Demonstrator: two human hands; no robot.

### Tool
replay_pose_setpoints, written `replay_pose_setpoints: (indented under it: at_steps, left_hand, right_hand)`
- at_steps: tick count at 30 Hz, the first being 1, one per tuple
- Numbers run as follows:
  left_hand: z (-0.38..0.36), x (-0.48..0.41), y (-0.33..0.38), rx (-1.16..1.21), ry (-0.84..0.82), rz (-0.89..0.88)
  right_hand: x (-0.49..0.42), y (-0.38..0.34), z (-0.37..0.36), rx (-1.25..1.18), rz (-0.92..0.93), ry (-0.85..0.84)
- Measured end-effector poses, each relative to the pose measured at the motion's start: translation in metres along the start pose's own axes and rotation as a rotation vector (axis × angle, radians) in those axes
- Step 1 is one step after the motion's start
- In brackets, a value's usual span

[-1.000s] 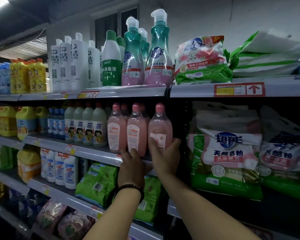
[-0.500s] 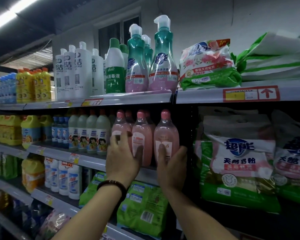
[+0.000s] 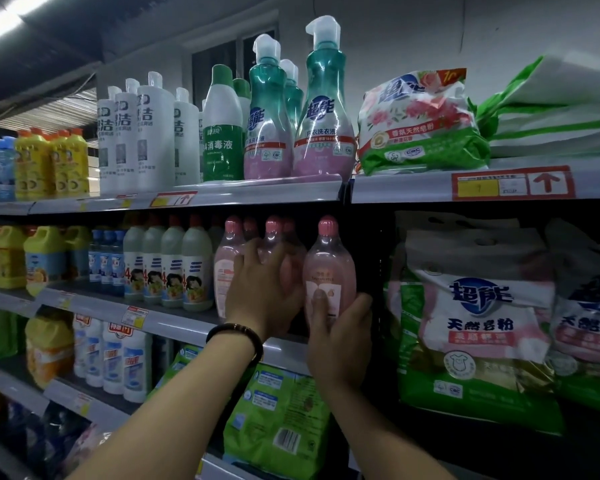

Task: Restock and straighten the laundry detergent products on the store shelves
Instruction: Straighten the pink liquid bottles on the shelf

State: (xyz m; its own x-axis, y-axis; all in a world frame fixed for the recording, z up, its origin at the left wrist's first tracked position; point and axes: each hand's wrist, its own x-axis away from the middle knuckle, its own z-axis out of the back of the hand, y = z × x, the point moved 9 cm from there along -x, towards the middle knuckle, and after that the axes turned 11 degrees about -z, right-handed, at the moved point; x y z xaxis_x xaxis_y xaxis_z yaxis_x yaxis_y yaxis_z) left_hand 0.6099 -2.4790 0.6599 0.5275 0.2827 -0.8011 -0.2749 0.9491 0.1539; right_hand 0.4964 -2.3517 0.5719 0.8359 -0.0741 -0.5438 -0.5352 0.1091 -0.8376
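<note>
Several pink detergent bottles with pink caps stand on the second shelf (image 3: 174, 322). My left hand (image 3: 262, 296), a dark bracelet on its wrist, wraps its fingers round the middle pink bottle (image 3: 274, 244) and hides most of it. My right hand (image 3: 340, 334) grips the lower body of the right pink bottle (image 3: 329, 268), thumb pressed on its white label. The left pink bottle (image 3: 224, 268) stands untouched beside my left hand.
Green-and-pink soap powder bags (image 3: 478, 323) fill the bay to the right. Teal pump bottles (image 3: 323, 109) and white bottles (image 3: 146, 133) stand on the top shelf. White-green bottles (image 3: 174, 268) stand left of the pink ones. Green bags (image 3: 278, 420) lie on the shelf below.
My left hand rose from the shelf edge and closed round the middle pink bottle. My right hand stayed on the right pink bottle. The camera moved closer to the shelf.
</note>
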Motion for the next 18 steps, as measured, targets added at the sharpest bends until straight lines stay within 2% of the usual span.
replay_pose_setpoints:
  at_steps: [3, 5, 7, 12, 15, 18]
  left_hand:
    - [0.017, 0.001, 0.003, -0.137, 0.161, -0.071]
    - [0.019, -0.002, -0.005, -0.051, 0.214, -0.051]
    - [0.014, -0.006, -0.016, 0.161, 0.192, -0.005]
    - [0.013, -0.013, -0.028, 0.332, 0.118, -0.022]
    - [0.018, -0.014, -0.029, 0.333, 0.052, -0.094]
    - [0.021, -0.018, -0.026, 0.3, -0.084, -0.138]
  right_hand:
    - [-0.001, 0.002, -0.002, 0.003, -0.015, -0.01]
    - [0.0, 0.003, -0.003, 0.008, -0.011, -0.008]
    - [-0.001, 0.003, -0.004, 0.006, -0.015, -0.01]
    - [-0.001, 0.002, -0.002, -0.002, -0.021, -0.02]
    - [0.0, 0.003, -0.003, -0.018, -0.022, -0.021]
    - [0.0, 0.001, -0.002, -0.018, -0.017, -0.015]
